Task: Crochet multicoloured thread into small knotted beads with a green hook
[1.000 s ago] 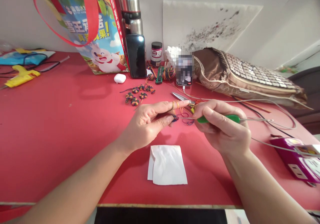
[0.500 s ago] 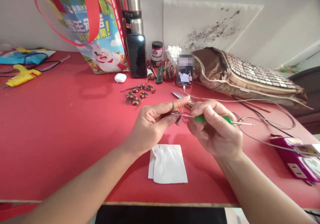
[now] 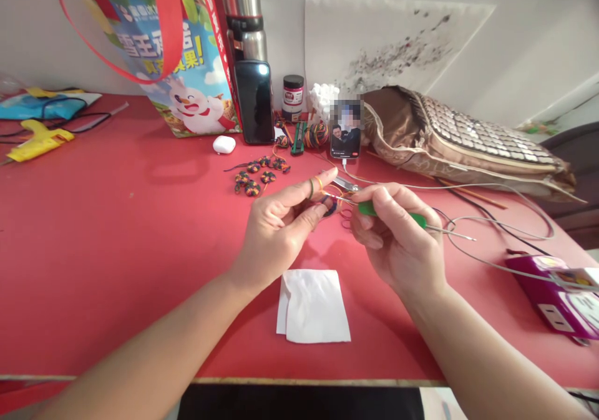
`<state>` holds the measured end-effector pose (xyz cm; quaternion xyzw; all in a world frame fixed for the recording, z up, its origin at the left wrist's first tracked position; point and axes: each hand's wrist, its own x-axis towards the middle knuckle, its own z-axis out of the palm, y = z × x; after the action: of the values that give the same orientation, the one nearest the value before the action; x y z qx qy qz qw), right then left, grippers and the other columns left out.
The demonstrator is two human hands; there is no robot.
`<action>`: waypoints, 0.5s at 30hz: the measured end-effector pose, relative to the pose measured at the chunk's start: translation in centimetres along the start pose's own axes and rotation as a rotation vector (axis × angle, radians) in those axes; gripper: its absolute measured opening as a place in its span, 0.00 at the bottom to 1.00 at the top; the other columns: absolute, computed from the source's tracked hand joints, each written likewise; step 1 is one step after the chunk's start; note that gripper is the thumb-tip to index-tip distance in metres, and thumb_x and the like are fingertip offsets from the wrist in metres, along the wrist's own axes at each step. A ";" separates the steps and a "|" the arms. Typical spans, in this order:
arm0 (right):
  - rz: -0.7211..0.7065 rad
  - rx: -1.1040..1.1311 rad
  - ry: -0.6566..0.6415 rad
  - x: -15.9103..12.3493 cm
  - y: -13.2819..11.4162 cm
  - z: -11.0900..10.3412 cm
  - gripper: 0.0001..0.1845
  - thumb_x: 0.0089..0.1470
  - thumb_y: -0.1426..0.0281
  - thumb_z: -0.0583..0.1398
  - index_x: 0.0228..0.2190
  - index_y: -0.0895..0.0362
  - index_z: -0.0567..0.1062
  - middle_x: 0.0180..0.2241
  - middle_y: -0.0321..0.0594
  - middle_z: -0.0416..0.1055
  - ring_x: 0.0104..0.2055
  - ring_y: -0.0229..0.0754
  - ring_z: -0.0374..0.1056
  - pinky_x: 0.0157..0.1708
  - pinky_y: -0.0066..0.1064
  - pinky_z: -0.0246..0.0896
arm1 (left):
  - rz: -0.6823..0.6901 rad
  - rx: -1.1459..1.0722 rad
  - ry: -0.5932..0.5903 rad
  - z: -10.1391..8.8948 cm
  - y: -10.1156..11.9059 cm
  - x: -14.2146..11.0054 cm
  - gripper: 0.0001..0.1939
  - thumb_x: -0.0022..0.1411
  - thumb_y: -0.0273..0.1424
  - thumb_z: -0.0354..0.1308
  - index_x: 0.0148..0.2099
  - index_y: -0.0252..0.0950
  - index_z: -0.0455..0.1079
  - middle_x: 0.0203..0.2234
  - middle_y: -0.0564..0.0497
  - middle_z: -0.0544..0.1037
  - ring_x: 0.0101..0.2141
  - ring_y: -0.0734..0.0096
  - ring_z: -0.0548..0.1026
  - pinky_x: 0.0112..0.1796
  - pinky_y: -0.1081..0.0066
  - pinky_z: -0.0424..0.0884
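My left hand (image 3: 281,223) pinches a small multicoloured crochet piece (image 3: 329,204) between thumb and middle finger, with thread looped over the stretched index finger. My right hand (image 3: 397,239) is closed round a green-handled crochet hook (image 3: 395,215), whose metal tip points left into the piece. Both hands hover above the red table (image 3: 116,233), just behind a folded white tissue (image 3: 312,306). Loose coloured thread (image 3: 345,215) trails under the hands.
Several finished crochet flowers (image 3: 257,176), scissors (image 3: 344,184), a white earbud case (image 3: 224,145), two phones (image 3: 254,100) (image 3: 345,134), a thermos (image 3: 245,24), a printed bag (image 3: 178,58), a quilted bag (image 3: 463,142), a yellow glue gun (image 3: 35,139) and a purple power strip (image 3: 561,295) with cables.
Both hands shifted slightly left and away. The hook's tip moved in to the crochet piece, and the right hand tilted so the hook's rear end points down and right.
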<state>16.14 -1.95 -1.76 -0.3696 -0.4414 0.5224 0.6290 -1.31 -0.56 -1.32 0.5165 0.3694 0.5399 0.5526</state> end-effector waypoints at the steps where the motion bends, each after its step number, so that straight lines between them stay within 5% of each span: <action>1: -0.007 -0.011 -0.001 0.0 0.0 0.0 0.13 0.59 0.58 0.72 0.32 0.55 0.84 0.19 0.31 0.65 0.18 0.31 0.51 0.18 0.28 0.43 | 0.004 -0.009 -0.014 -0.2 -0.1 0.0 0.18 0.63 0.28 0.71 0.53 0.48 0.87 0.36 0.51 0.83 0.33 0.69 0.73 0.36 0.69 0.73; 8: -0.076 -0.064 -0.013 -0.2 -0.2 0.2 0.13 0.61 0.58 0.72 0.31 0.55 0.84 0.20 0.32 0.65 0.19 0.32 0.52 0.18 0.29 0.42 | 0.006 -0.023 -0.022 -0.6 -0.5 0.2 0.13 0.71 0.41 0.67 0.53 0.47 0.87 0.28 0.51 0.82 0.28 0.71 0.69 0.30 0.69 0.68; 11: -0.136 -0.121 -0.023 -0.5 0.0 0.0 0.12 0.64 0.60 0.70 0.33 0.55 0.85 0.21 0.33 0.65 0.20 0.33 0.53 0.19 0.29 0.45 | -0.027 0.008 0.016 -0.2 0.0 0.3 0.11 0.65 0.38 0.73 0.50 0.49 0.88 0.25 0.54 0.80 0.23 0.75 0.65 0.28 0.69 0.66; 15: -0.253 -0.233 -0.036 -0.9 0.2 -0.2 0.10 0.67 0.62 0.67 0.35 0.54 0.84 0.25 0.35 0.69 0.23 0.35 0.59 0.21 0.30 0.53 | -0.099 -0.038 0.003 -0.1 0.7 0.5 0.11 0.60 0.32 0.76 0.46 0.47 0.89 0.31 0.54 0.87 0.17 0.82 0.60 0.21 0.71 0.61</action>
<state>16.24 -2.76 -2.13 -0.3722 -0.5531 0.3910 0.6346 -1.44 -0.17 -0.62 0.4864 0.3849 0.5194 0.5877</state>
